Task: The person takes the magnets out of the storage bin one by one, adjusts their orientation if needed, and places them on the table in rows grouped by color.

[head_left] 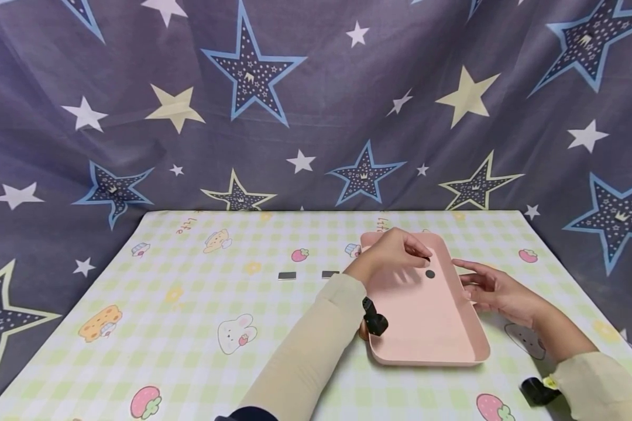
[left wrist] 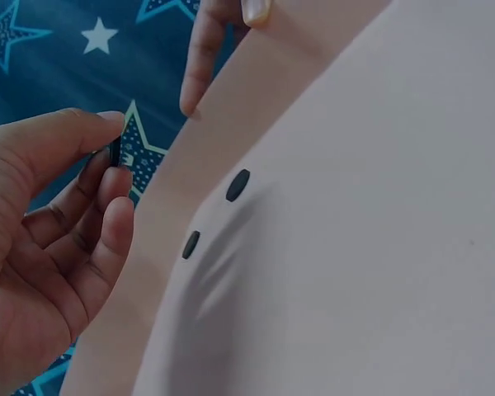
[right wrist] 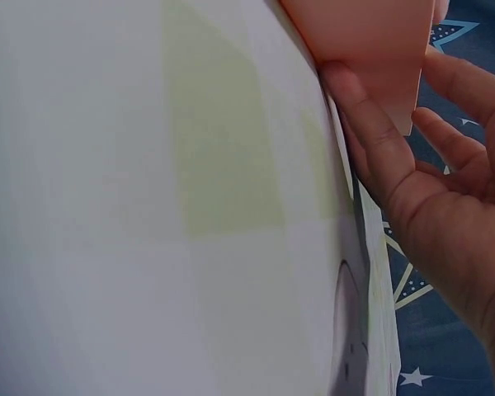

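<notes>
My left hand (head_left: 395,251) is over the far part of a pink tray (head_left: 426,327), pinching a small black disc (left wrist: 115,152) on edge between thumb and fingers. Two more black discs (left wrist: 238,186) lie on the tray floor close to its right wall; one of these, a round black disc (head_left: 430,273), shows just below the left fingers in the head view. Outside the tray, my right hand (head_left: 497,292) touches the right wall, fingers spread and loosely bent. In the right wrist view, its thumb rests low against the pink wall (right wrist: 371,49) with the fingertips near the rim.
Left of the tray, two small dark rectangular pieces (head_left: 287,275) lie on the checkered tablecloth (head_left: 189,327). A brownish object (head_left: 364,331) peeks out between the left forearm and the tray's left wall. Behind the table hangs a dark star-patterned curtain (head_left: 316,105).
</notes>
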A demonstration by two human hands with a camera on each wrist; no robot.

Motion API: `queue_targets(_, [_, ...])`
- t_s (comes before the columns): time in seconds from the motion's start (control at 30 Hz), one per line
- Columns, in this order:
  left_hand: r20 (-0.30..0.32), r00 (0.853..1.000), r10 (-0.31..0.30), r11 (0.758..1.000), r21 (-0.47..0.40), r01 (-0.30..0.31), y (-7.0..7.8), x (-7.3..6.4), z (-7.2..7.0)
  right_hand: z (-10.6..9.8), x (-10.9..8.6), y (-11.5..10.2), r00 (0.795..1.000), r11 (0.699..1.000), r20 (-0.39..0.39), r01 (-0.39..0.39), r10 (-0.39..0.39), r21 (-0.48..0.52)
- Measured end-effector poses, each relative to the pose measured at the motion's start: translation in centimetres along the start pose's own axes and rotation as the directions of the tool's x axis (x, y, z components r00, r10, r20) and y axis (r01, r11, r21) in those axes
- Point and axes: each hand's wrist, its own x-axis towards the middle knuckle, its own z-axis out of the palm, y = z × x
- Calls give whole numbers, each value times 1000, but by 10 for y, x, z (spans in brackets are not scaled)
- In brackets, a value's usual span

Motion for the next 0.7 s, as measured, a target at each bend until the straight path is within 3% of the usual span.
queue_targets(0.47, [-7, 1000, 23, 997, -67, -24, 12, -10, -11, 0, 0, -1, 1000, 1000, -3, -11, 11, 8])
queue_targets(0.7, [-2, 999, 39, 997, -60, -39, 15, -15, -17, -1, 0, 0, 999, 1000, 26, 25, -25, 15])
